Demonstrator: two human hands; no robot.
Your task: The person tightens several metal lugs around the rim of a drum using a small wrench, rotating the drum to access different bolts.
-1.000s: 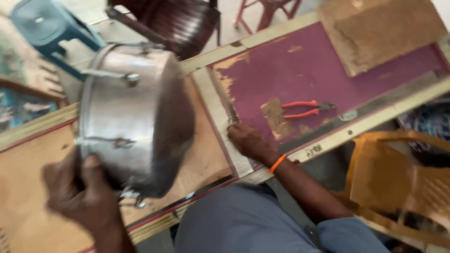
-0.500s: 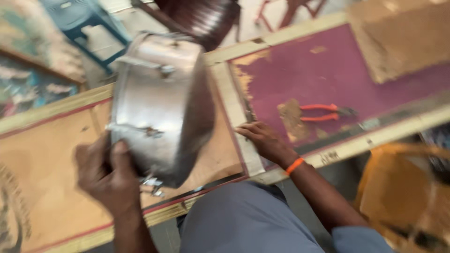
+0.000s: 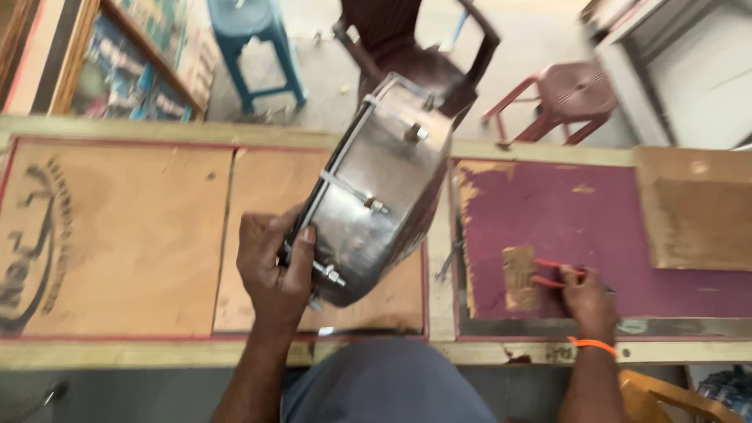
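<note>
My left hand [image 3: 272, 270] grips the near rim of a shiny steel drum shell [image 3: 376, 188] with tension rods and bolts along its side. The drum stands tilted on its edge on the wooden table [image 3: 141, 235]. My right hand [image 3: 586, 301], with an orange band at the wrist, rests on the maroon part of the table and closes over orange-handled pliers [image 3: 548, 274]. Only the pliers' handles show past my fingers.
A brown board [image 3: 693, 211] lies on the table's far right. Beyond the table stand a dark brown plastic chair [image 3: 415, 39], a blue stool [image 3: 254, 39] and a maroon stool [image 3: 564, 98]. An orange chair [image 3: 666, 399] sits by my right side.
My right hand has moved right, from the seam between the table panels to the pliers, and closed on them. The drum has tipped more upright and my left hand still holds its rim.
</note>
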